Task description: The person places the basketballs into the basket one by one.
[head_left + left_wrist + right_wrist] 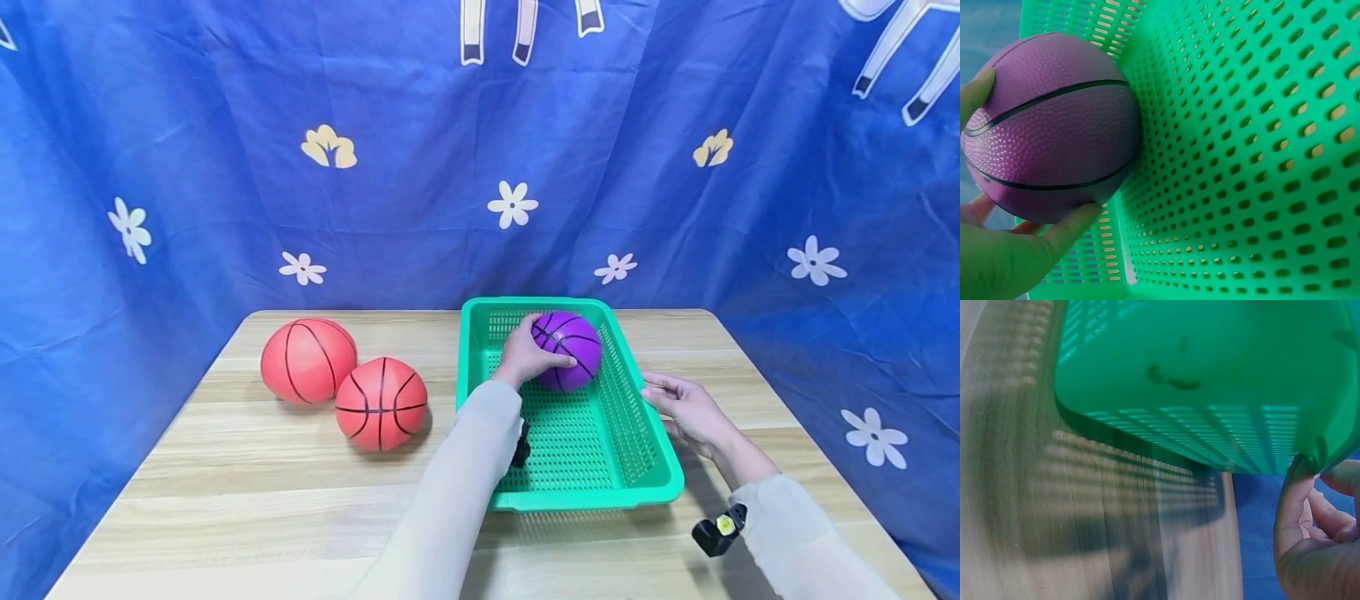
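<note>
A small purple basketball [567, 354] is in the far part of a green plastic basket [570, 500] with perforated walls. My left hand [527, 354] reaches over the basket and grips the ball from its left side. In the left wrist view, thumb and fingers curve round the purple ball [1054, 131], close to the perforated green surface. On the basket's right side, my right hand [690, 412] pinches the rim. The right wrist view has the fingers [1294, 509] at the edge of the green basket [1210, 375], over its shadow.
Two red basketballs stand on the wooden table left of the basket: a misshapen one [309, 361] farther back and another [381, 404] nearer. Behind the wooden table [247, 500] hangs a blue curtain [405, 167] with white flowers.
</note>
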Tool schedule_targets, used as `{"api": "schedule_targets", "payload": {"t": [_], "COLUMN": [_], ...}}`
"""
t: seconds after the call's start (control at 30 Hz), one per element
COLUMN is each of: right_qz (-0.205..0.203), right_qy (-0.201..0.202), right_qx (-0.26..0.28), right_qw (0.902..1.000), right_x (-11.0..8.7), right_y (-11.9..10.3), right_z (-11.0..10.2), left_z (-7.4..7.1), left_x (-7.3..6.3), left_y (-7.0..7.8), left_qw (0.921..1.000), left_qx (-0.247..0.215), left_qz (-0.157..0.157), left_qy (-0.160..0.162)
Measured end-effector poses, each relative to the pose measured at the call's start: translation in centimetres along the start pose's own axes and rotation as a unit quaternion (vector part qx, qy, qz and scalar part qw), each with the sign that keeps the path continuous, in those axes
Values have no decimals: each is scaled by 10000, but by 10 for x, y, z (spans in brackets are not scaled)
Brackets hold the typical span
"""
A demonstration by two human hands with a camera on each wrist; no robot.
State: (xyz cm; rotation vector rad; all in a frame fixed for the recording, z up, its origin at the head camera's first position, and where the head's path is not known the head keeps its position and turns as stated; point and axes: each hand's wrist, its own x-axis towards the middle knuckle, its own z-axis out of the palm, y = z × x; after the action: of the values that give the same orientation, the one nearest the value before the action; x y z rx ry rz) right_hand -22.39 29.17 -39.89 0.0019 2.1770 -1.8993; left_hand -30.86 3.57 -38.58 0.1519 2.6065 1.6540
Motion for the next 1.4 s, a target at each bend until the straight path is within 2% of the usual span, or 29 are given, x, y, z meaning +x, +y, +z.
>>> {"api": "schedule_targets", "payload": {"t": [0.13, 0.3, 0.53, 0.7, 1.0, 1.4], "right_qz": [9, 20, 26, 33, 30, -49], "right_qy": [13, 9, 16, 16, -7, -109], "right_qx": [-61, -147, -232, -228, -155, -180], "right_qw": [10000, 9999, 9997, 9997, 9999, 9998], "right_x": [1, 0, -1, -1, -2, -4], "right_y": [-1, -2, -2, -3, -3, -2], "right_z": [1, 1, 0, 0, 1, 2], "left_z": [-4, -12, -25, -37, -65, -120], "left_x": [0, 0, -1, -3, -15, -35], "left_y": [6, 23, 52, 66, 72, 62], "left_qw": [9999, 9997, 9995, 9983, 9950, 9886], "left_qx": [81, 231, 153, 233, 325, 703], "left_qz": [-40, 23, 273, 519, 909, 1316], "left_qy": [-133, -104, -50, -95, -261, -204]}}
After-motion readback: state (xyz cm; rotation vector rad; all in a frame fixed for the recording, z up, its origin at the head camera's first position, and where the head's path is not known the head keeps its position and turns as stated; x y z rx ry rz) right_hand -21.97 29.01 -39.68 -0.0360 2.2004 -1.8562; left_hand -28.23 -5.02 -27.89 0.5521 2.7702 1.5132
